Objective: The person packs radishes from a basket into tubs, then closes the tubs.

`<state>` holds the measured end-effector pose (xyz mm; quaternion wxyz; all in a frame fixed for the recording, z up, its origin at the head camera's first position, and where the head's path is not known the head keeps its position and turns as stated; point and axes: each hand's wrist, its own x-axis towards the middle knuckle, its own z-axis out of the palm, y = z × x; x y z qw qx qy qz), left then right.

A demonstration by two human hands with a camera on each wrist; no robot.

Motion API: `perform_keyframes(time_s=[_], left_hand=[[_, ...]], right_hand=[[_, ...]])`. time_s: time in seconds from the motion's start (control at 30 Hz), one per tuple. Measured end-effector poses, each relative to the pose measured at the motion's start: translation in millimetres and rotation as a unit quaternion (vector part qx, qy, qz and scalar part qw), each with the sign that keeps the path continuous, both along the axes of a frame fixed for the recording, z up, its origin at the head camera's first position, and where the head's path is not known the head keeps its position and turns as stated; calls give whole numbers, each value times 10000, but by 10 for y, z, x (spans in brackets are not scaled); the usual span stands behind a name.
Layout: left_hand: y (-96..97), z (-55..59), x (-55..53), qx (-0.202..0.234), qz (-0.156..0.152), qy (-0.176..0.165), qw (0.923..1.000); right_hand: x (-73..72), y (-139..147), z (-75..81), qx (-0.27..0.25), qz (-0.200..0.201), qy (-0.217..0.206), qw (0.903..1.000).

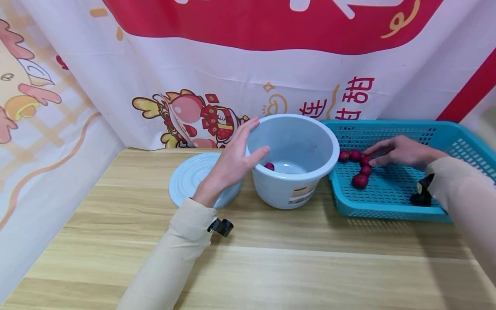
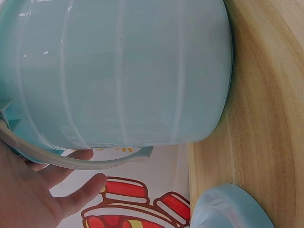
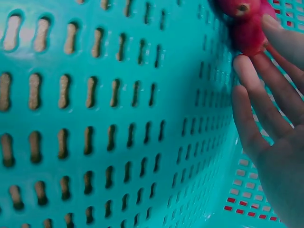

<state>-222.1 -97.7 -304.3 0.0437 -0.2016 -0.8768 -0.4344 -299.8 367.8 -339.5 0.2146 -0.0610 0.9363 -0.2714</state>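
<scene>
A light-blue plastic bucket [image 1: 279, 189] stands upright on the table with a small red radish [image 1: 269, 166] inside. My left hand [image 1: 228, 165] holds its left rim, thumb over the inside and fingers down the outer wall. In the left wrist view those fingers hang by the bucket's handle [image 2: 80, 164]. Several red radishes [image 1: 360, 181] lie in a turquoise basket [image 1: 387, 211] to the right. Over them, my right hand [image 1: 404, 151] has its fingertips and thumb at a radish [image 3: 249, 35], the fingers only slightly bent.
A round light-blue lid [image 1: 186, 178] lies left of the bucket, partly behind my left forearm. The basket's left wall stands close beside the bucket. Behind the wooden table [image 1: 271, 267] hangs a printed cloth [image 1: 232, 69]. A small black device [image 1: 221, 227] sits at my left wrist.
</scene>
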Motion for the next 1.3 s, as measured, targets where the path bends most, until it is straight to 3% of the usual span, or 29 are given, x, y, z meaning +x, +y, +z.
perform_keyframes(time_s=[0.73, 1.0, 1.3], left_hand=[[-13, -2, -5, 13, -25, 47, 10000], [-10, -10, -4, -9, -21, 64, 10000], [-1, -1, 4, 7, -20, 87, 10000]], right_hand=[[-14, -59, 20, 275, 39, 318, 9991], [33, -61, 115, 306, -85, 674, 9972], [97, -181, 282, -159, -493, 752, 9958]])
